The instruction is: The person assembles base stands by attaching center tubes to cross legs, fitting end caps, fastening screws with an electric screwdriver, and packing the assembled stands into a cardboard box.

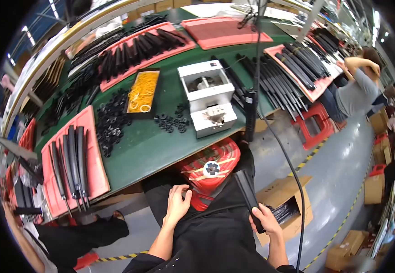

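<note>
My right hand [266,220] is wrapped round the lower end of a black tube [247,193], which slants up and to the left. Over my lap, my left hand [179,201] has its fingers slightly apart and holds nothing. Just beyond it is a red stool [211,166] with yellow bands and a round white piece with a black centre on top. A white machine [209,98] stands near the edge of the green table [147,157]. Left of the machine are small black rings [111,120] and a box of yellow rubber bands [143,93].
Red trays [100,170] with black tubes lie on both sides of the table. A black cable [285,152] hangs at the right, before an open cardboard box [304,220]. A seated person [356,93] is at the right; another person's arm [25,241] shows at the left.
</note>
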Demonstrator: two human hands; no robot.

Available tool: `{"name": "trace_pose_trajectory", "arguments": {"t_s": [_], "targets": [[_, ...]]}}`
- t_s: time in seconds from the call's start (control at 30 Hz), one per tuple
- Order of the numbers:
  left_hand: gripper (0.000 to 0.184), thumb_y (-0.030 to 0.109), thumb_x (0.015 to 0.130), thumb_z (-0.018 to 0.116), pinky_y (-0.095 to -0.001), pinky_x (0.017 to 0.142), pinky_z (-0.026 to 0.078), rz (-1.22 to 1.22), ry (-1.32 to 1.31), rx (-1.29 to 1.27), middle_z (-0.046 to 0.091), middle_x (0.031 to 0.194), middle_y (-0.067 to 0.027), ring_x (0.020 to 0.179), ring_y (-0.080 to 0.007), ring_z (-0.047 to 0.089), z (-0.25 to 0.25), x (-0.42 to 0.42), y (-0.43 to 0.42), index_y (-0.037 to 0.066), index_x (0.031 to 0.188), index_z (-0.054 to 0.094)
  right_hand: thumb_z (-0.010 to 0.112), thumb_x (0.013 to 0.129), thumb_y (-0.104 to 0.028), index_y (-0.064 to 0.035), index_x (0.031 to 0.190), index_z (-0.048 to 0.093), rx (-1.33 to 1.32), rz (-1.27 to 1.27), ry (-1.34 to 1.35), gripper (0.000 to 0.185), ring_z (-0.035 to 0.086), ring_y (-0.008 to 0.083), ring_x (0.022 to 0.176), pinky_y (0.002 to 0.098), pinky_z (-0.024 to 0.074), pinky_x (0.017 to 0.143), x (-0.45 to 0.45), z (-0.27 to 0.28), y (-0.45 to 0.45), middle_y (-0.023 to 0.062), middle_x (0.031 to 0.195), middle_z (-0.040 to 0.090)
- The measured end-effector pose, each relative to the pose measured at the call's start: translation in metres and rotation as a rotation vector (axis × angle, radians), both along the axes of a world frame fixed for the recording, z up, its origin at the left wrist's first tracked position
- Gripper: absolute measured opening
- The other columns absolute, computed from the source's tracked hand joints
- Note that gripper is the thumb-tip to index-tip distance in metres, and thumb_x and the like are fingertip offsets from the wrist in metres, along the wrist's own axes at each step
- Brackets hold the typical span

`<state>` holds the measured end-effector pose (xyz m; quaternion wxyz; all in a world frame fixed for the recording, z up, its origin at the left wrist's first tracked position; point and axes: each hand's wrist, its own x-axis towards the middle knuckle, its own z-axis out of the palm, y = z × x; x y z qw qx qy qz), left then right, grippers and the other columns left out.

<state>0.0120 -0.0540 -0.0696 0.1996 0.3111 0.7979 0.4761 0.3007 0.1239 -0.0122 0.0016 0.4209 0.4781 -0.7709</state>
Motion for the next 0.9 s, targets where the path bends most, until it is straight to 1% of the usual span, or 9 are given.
{"name": "trace_pose_trajectory", "arguments": {"t_s": [0.07, 0.13, 0.17, 0.23, 0.3, 0.33, 0.4, 0.57, 0.9], "targets": [[0.011, 0.006, 0.092, 0.066, -0.0268, 0.065, 0.049, -0.005, 0.180, 0.082, 0.068, 0.089, -0.0079, 0.072, -0.0178, 0.061, 0.000, -0.003, 0.009, -0.001, 0.099, 0.071, 0.057, 0.107, -0.028, -0.0047, 0.107, 0.054, -0.010, -0.171, -0.053, 0.024, 0.053, 0.0141, 0.048, 0.0280, 0.0433, 0.044, 0.008, -0.008, -0.004, 0.0075, 0.073, 0.061], [0.013, 0.007, 0.093, 0.065, -0.0303, 0.070, 0.052, -0.039, 0.097, 0.127, 0.068, 0.099, -0.0108, 0.079, -0.0209, 0.062, 0.044, -0.008, 0.022, 0.000, 0.103, 0.070, 0.056, 0.107, -0.029, -0.0047, 0.107, 0.054, -0.011, -0.237, -0.058, 0.024, 0.053, 0.0145, 0.048, 0.0285, 0.0436, 0.043, 0.001, -0.013, -0.006, 0.0079, 0.073, 0.061], [0.013, 0.007, 0.093, 0.065, -0.0303, 0.070, 0.052, -0.043, 0.103, 0.132, 0.068, 0.099, -0.0108, 0.079, -0.0209, 0.062, 0.064, -0.012, 0.034, 0.000, 0.103, 0.070, 0.056, 0.108, -0.030, -0.0047, 0.107, 0.054, -0.018, -0.291, -0.064, 0.025, 0.053, 0.0150, 0.048, 0.0290, 0.0439, 0.043, -0.006, -0.015, -0.008, 0.0082, 0.073, 0.061], [0.026, 0.009, 0.095, 0.064, -0.0343, 0.080, 0.052, 0.092, 0.191, 0.334, 0.065, 0.116, -0.0157, 0.095, -0.0250, 0.062, 0.095, -0.023, 0.062, -0.002, 0.119, 0.065, 0.055, 0.108, -0.031, -0.0047, 0.106, 0.055, -0.036, -0.394, -0.075, 0.027, 0.053, 0.0160, 0.047, 0.0300, 0.0444, 0.042, -0.020, -0.021, -0.012, 0.0090, 0.073, 0.061], [0.049, 0.014, 0.101, 0.060, -0.0387, 0.099, 0.049, 0.115, 0.245, 0.406, 0.053, 0.141, -0.0225, 0.117, -0.0323, 0.058, 0.089, -0.047, 0.100, -0.005, 0.144, 0.048, 0.055, 0.108, -0.032, -0.0049, 0.106, 0.054, -0.043, -0.377, -0.049, 0.028, 0.053, 0.0159, 0.047, 0.0299, 0.0446, 0.042, -0.030, -0.026, -0.014, 0.0088, 0.072, 0.061], [0.049, 0.014, 0.101, 0.060, -0.0387, 0.099, 0.049, 0.112, 0.252, 0.410, 0.053, 0.141, -0.0225, 0.117, -0.0323, 0.058, 0.082, -0.055, 0.116, -0.005, 0.144, 0.048, 0.055, 0.108, -0.034, -0.0051, 0.105, 0.054, -0.050, -0.359, -0.032, 0.029, 0.053, 0.0159, 0.047, 0.0298, 0.0448, 0.042, -0.034, -0.028, -0.014, 0.0085, 0.072, 0.061], [0.066, 0.017, 0.106, 0.053, -0.0407, 0.114, 0.040, 0.128, 0.124, 0.371, 0.040, 0.156, -0.0277, 0.139, -0.0388, 0.047, 0.073, -0.066, 0.145, -0.006, 0.160, 0.022, 0.056, 0.107, -0.036, -0.0056, 0.104, 0.053, -0.060, -0.325, 0.004, 0.031, 0.054, 0.0157, 0.047, 0.0297, 0.0452, 0.042, -0.041, -0.031, -0.009, 0.0081, 0.072, 0.061], [0.069, 0.021, 0.109, 0.047, -0.0419, 0.119, 0.034, 0.072, 0.136, 0.277, 0.031, 0.163, -0.0304, 0.146, -0.0429, 0.040, 0.085, -0.058, 0.163, -0.005, 0.163, 0.012, 0.055, 0.108, -0.036, -0.0038, 0.107, 0.055, -0.008, -0.357, 0.005, 0.032, 0.053, 0.0166, 0.047, 0.0300, 0.0441, 0.041, -0.032, -0.039, -0.008, 0.0089, 0.072, 0.061], [0.067, 0.020, 0.109, 0.048, -0.0398, 0.116, 0.037, 0.027, 0.048, 0.239, 0.033, 0.163, -0.0299, 0.146, -0.0405, 0.041, 0.097, -0.062, 0.171, -0.005, 0.163, 0.016, 0.055, 0.107, -0.040, -0.0046, 0.105, 0.052, 0.048, -0.507, -0.290, 0.035, 0.052, 0.0153, 0.044, 0.0301, 0.0434, 0.038, 0.028, -0.090, -0.014, 0.0065, 0.069, 0.059]]}}
